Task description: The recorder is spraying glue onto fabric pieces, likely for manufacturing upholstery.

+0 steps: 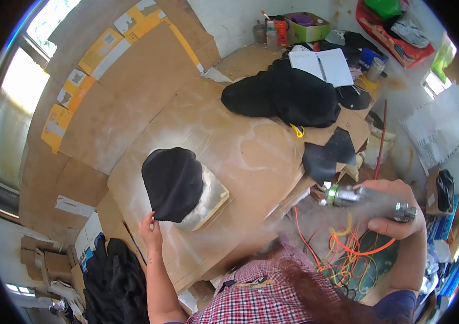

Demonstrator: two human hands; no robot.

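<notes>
On the big brown cardboard sheet (240, 146) that covers the table lies a black cloth piece (171, 182) pulled over a shiny silver block (211, 195). The left hand (150, 227) sits at the near bottom edge of this black cloth. Its fingers (147, 218) pinch together on the cloth's lower edge, with the rest of the cloth spreading up and away from them.

Off to the right, past the table edge, the right hand (397, 208) is closed tight around a silver metal spray tool (367, 198). The tool's round nozzle end points left, toward the cardboard. A grey haze hangs near the nozzle and blurs that part.

Farther back on the table lies a heap of black fabric (286, 97), with an open white notebook (326, 66) beside it. A flat black cut piece (328, 154) lies near the right table edge. Orange cords (348, 251) tangle under the right hand. A green box (308, 27) stands at the back wall.
</notes>
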